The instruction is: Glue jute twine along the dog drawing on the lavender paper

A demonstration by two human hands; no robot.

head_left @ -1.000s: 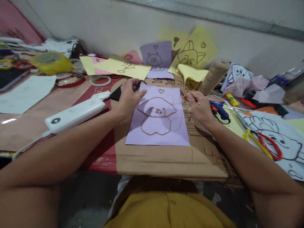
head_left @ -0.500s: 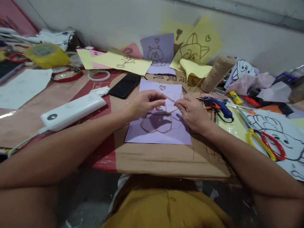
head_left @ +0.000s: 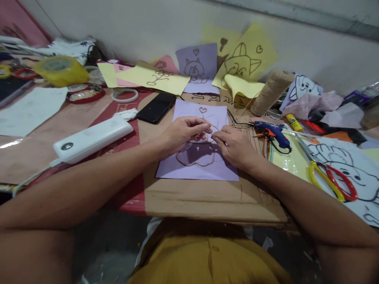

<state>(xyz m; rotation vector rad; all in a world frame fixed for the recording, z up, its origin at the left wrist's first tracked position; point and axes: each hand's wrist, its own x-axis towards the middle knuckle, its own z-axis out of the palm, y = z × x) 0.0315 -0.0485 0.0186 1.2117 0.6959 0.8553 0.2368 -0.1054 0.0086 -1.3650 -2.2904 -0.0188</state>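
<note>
A purple sheet (head_left: 170, 169) lies on cardboard, with a twine outline (head_left: 195, 164) on its lower half and a small twine heart (head_left: 203, 110) near its top. Above the sheet's middle, my left hand (head_left: 189, 132) pinches a thin piece of twine (head_left: 214, 125) between thumb and fingers. Close beside it on the right, my right hand (head_left: 232, 144) has its thumb and fingers closed on the same twine. Both hands cover part of the outline and the pencil lines under it.
A white power bank (head_left: 93, 142) and black phone (head_left: 156, 107) lie left. To the right are a blue glue gun (head_left: 274, 133), scissors (head_left: 333, 179), a glue stick (head_left: 294, 122) and a twine roll (head_left: 272, 92). Drawings on coloured paper (head_left: 197, 63) lean on the wall.
Both hands have come closer together and slightly lower over the sheet. The twine stretched straight between them before now bends up in a short curve.
</note>
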